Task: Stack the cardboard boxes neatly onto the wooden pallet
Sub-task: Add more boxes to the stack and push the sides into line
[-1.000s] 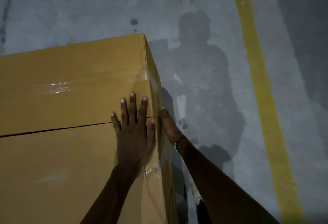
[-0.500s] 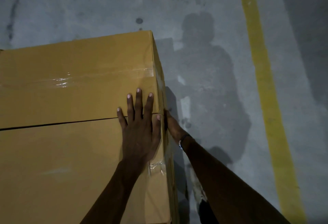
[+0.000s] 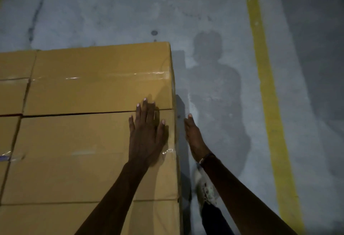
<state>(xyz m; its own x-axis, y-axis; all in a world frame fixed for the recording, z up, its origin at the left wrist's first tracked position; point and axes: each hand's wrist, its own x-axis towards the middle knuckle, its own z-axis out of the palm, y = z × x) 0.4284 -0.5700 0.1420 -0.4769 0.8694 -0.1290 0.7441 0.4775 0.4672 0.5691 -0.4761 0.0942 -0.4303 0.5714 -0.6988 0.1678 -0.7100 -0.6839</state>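
Note:
Several brown taped cardboard boxes stand packed side by side, their tops forming one flat layer. The far right box (image 3: pixel 104 82) and the box nearer me (image 3: pixel 74 151) meet at a dark seam. My left hand (image 3: pixel 147 134) lies flat on top, fingers straight, its fingertips across that seam near the right edge. My right hand (image 3: pixel 194 136), fingers straight, hangs just off the stack's right side with a narrow gap between it and the cardboard. The pallet is hidden under the boxes.
Grey concrete floor (image 3: pixel 214 20) spreads beyond and to the right of the stack. A yellow painted line (image 3: pixel 264 85) runs along the floor at the right. My shoe (image 3: pixel 206 190) stands close to the stack's right side. More box tops (image 3: pixel 13 95) continue leftward.
My right hand has come away from the stack's right side, leaving a gap. The view has pulled back, showing more boxes at the left and near me. My left hand stays flat on top.

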